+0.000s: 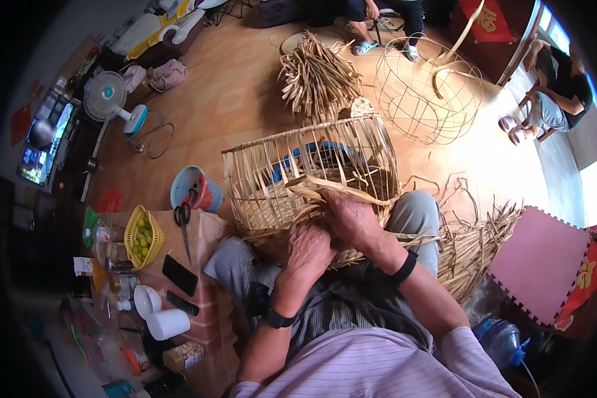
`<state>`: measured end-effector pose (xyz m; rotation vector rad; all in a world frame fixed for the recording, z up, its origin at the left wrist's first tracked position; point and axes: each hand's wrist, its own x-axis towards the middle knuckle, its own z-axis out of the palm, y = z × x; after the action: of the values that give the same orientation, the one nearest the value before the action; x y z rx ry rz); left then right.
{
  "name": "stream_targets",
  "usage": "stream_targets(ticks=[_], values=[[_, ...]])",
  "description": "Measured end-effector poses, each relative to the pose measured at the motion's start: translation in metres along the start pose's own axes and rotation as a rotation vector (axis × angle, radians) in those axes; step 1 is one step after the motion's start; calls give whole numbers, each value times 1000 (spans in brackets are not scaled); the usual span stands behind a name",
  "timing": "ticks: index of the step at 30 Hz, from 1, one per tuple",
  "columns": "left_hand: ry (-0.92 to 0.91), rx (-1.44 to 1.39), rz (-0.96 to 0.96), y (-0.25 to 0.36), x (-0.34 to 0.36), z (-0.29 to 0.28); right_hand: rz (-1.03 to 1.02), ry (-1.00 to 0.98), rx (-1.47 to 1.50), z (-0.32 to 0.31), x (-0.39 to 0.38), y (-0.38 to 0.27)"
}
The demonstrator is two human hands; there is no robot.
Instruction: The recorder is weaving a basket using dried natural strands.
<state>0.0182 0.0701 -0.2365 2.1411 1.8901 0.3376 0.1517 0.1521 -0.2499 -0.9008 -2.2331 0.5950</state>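
Striped shirt (358, 368) lies nearest; just beyond, the basket (249, 209) stretches crosswise, ahead of the left hand (310, 247) and right hand (355, 215), which meet at its near side. The right, nearer the raised strip (368, 197), seems to pinch it; the left curls, its hold hidden. Worktop (205, 232) borders left, straw (474, 255) right; floor (199, 126) opens beyond.

We identify a large gold character on the red sheet (504, 32) at the upper right of the frame. We identify a second gold character on the red panel (596, 257) at the right edge, beside the pink mat (540, 262). We note marks on the small box (183, 357) at the lower left and the white packet (83, 266) at the left; both are too small for us to read.
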Motion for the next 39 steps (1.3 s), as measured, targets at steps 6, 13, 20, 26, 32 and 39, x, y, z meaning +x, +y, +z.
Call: stream_targets(ticks=[6, 13, 20, 26, 32, 39], values=[[-131, -63, -33, 11, 5, -30, 179, -77, 98, -15, -12, -1], [-192, -104, -60, 3, 2, -33, 663, 101, 1186, -27, -38, 20], [65, -185, -45, 7, 7, -20, 748, 173, 1523, -32, -69, 13], [96, -151, -110, 0, 1, -11, 230, -45, 306, -38, -33, -13], [53, -257, -213, 2, 3, -22, 669, 86, 1179, -26, -65, 28], [-45, -559, -203, -7, 10, -48, 843, 32, 1024, -50, -58, 3]])
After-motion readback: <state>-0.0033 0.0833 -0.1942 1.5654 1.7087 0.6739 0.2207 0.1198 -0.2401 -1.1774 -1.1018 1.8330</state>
